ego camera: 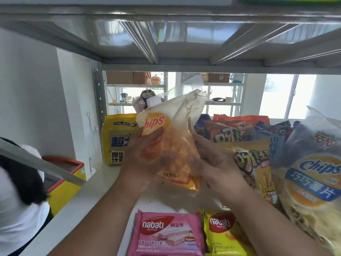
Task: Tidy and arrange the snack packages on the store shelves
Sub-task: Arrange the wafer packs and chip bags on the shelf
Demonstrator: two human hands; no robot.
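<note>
Both hands hold one orange chip bag (171,145) upright above the middle of the white shelf (103,183). The left hand (142,161) has its grip closed round the bag's left side, thumb across the printed front, and the right hand (215,163) has its grip closed on the right side, fingers curled behind the crinkled film. The bag's top leans toward the back of the shelf. At the back left edge stands a yellow bag (115,139) with blue lettering. Along the right side of the shelf, packed close together, stand an orange snack bag (238,128), a yellow snack bag (252,163) in front of it, and a large pale chip bag (311,180) nearest the right edge. At the front edge lie a pink wafer pack (168,235) and, just beside it on the right, a yellow wafer pack (224,235). A metal shelf underside (166,34) spans above.
</note>
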